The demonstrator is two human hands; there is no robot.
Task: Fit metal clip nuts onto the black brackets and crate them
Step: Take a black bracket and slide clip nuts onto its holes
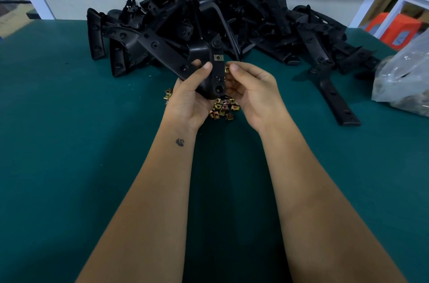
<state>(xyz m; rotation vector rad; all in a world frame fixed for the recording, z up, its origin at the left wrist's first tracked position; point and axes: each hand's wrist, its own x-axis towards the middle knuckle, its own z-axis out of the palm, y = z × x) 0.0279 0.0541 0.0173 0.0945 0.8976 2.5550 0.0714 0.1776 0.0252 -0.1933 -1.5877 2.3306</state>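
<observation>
The left hand (190,95) grips the bracket (217,69), standing up toward 12 o'clock. The right hand (250,88) pinches a nut (227,70) at its 3 o'clock edge.

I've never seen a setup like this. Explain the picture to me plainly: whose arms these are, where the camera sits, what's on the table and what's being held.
There is no machine here: these are a person's bare arms, filmed by a camera worn on their head, looking forward and down.

The left hand grips a black bracket that already carries one metal clip nut. The right hand pinches another clip nut at the bracket's edge, seemingly about to fit it.

On the green table lie a heap of loose clip nuts under the hands, a big pile of black brackets behind, and a clear plastic bag at the right.
</observation>
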